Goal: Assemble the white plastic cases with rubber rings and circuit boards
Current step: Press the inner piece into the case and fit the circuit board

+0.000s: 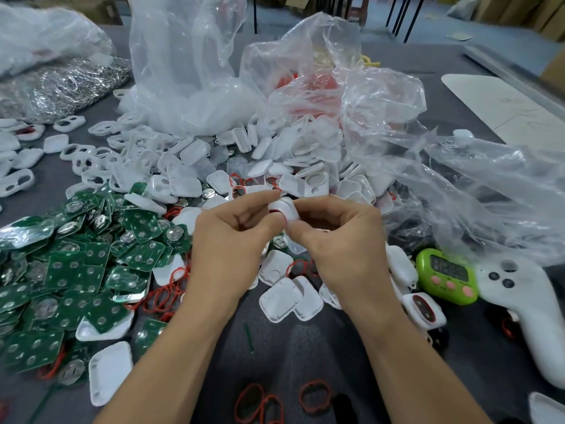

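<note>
A dark grey, cloth-like cover lies over the bench. Beyond its far edge a blue-grey floor shows, with thin black metal legs standing on it and brown cardboard boxes at the far right. A white board lies on the bench's right side. The light is soft and even

A small white rounded plastic case, red showing at its edge, was pinched between the fingertips of the left hand and the right hand. Flat green circuit boards lay heaped left of the left hand. Thin red rubber rings lay loose between the forearms. Empty white plastic case shells lay scattered under and beyond both hands.
</note>
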`<state>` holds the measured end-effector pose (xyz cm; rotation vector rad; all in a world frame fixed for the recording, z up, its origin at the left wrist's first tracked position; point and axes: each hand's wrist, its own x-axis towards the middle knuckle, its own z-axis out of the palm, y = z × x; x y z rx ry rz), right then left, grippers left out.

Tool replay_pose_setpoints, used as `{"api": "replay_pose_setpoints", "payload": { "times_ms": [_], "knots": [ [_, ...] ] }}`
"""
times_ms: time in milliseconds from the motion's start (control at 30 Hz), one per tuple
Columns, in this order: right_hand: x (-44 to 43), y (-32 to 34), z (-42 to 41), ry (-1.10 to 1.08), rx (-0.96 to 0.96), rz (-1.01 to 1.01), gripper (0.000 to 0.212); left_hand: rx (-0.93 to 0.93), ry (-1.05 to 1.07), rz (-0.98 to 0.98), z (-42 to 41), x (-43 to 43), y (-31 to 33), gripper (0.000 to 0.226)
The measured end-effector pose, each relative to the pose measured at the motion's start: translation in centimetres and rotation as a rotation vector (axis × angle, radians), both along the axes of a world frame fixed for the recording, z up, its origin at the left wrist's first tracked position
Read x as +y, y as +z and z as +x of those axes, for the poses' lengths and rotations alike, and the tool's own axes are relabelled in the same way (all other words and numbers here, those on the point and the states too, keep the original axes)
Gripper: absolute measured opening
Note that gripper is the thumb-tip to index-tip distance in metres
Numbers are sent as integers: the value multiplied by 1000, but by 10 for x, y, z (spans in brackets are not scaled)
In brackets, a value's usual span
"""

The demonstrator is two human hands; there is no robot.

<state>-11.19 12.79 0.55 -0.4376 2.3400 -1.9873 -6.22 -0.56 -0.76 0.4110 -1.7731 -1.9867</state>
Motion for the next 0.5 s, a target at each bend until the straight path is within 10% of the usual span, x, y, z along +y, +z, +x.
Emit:
{"api": "replay_pose_setpoints", "payload": {
  "times_ms": [500],
  "knots": [
    [2,5,1,8,58,98,21,48,-387,478,-5,-9,3,49]
  ]
}}
